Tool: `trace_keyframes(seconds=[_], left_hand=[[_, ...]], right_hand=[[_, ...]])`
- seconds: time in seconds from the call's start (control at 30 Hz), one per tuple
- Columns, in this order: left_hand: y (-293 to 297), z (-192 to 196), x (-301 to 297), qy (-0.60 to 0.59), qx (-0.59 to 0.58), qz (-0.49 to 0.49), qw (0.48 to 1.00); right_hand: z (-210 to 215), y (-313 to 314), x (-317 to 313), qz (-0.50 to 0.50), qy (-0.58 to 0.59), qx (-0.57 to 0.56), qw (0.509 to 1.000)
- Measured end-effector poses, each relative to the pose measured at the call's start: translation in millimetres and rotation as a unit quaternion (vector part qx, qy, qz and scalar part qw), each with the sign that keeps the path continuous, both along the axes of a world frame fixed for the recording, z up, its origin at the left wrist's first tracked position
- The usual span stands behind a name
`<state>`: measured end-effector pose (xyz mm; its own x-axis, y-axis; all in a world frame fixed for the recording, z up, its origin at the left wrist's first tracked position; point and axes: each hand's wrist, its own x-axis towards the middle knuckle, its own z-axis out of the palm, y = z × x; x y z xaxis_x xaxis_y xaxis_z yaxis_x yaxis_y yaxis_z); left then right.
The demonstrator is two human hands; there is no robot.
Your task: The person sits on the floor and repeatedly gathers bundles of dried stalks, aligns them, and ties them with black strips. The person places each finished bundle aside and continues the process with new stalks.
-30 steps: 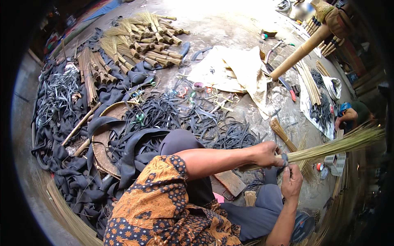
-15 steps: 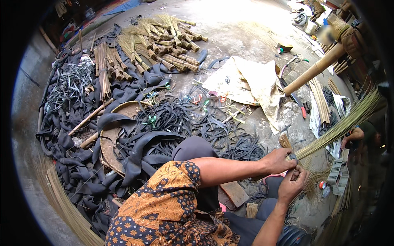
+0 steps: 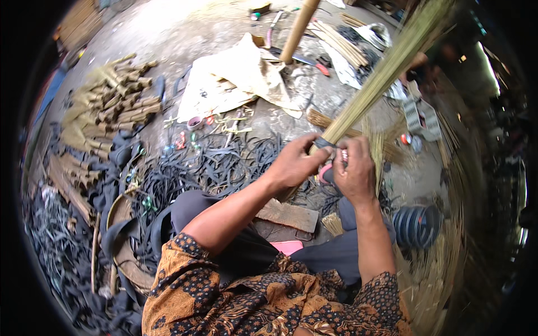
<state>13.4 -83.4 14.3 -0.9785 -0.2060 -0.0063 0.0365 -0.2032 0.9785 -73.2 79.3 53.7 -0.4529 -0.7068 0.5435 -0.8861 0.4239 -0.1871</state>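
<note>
A long bundle of thin, pale green-yellow sticks (image 3: 386, 67) slants up to the right from my hands. My left hand (image 3: 297, 161) is closed round its lower end. A dark rubber strip (image 3: 323, 143) wraps the bundle beside my left fingers. My right hand (image 3: 356, 171) is closed close against the binding, fingers curled inward; the strip's end seems to be in its grip, though the fingers partly hide it. Something pink and dark (image 3: 325, 173) shows just below, between the two hands. The bundle's bottom end is largely behind my left hand.
Cut black rubber strips (image 3: 218, 168) cover the floor ahead and left. Tied stick bundles (image 3: 120, 106) are piled at the far left. A pale sheet (image 3: 224, 75), a wooden post (image 3: 300, 28), a wooden board (image 3: 288, 215), a grey plastic basket (image 3: 421, 119) and a dark ribbed cylinder (image 3: 416, 225) lie around.
The view has swung to the right, so the surroundings appear further left. The stick bundle now points more steeply upward. Both hands stay together at its lower end.
</note>
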Motion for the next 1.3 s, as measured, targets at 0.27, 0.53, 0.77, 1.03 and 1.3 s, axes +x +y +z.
trace_keyframes(seconds=[0.27, 0.53, 0.77, 1.03, 1.3], left_hand=[[16.5, 7.8, -2.8, 0.145, 0.078, 0.046, 0.985], [10.5, 41.1, -5.6, 0.019, 0.232, -0.009, 0.972], [49.1, 50.6, 1.2, 0.084, 0.205, -0.053, 0.974], [34.1, 5.9, 1.7, 0.000, -0.065, 0.129, 0.990], [83.9, -218.3, 31.2, -0.168, -0.019, 0.193, 0.966]], right_hand=[[-44.3, 3.4, 53.6, 0.106, -0.494, -0.227, 0.833], [-54.1, 26.9, 89.0, 0.125, -0.730, -0.099, 0.665], [-71.7, 80.7, 68.2, 0.297, -0.861, -0.074, 0.407], [-160.0, 142.4, 24.3, -0.003, -0.668, -0.001, 0.744], [-218.6, 172.5, 27.4, -0.050, -0.736, -0.169, 0.654]])
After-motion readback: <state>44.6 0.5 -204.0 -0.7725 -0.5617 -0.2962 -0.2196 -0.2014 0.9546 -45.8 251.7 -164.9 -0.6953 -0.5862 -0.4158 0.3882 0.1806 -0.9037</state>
